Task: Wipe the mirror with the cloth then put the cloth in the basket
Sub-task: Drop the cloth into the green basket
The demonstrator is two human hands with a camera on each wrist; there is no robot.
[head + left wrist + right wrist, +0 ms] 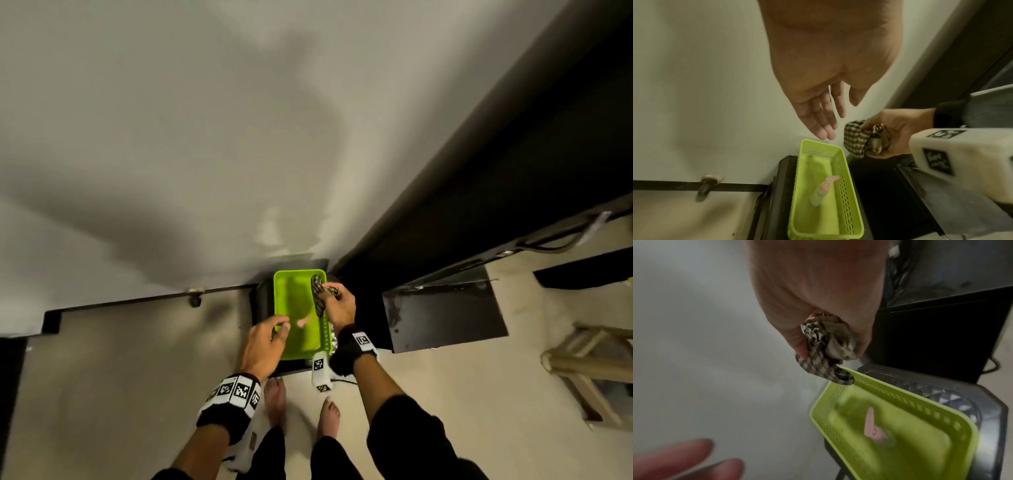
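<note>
While the right hand holds the bunched checked cloth in curled fingers, it hangs right over the far right corner of the green basket, so the drop is nearly straight down, and this hand is plainly the nearer one for it. From the right wrist view the cloth's loose tail looks to reach the basket's rim, though I cannot tell if it touches. Nearest to where the person stands, the left hand hovers over the basket's near left edge, fingers straight and relaxed, holding nothing. The basket's long axis runs away from the person toward the wall, and a small pink item lies on its floor nearer the person than the cloth. Under the basket sits a dark box-like stand. Beyond the basket rises a pale wall; right of the basket stands dark furniture. No mirror is clearly visible.
</note>
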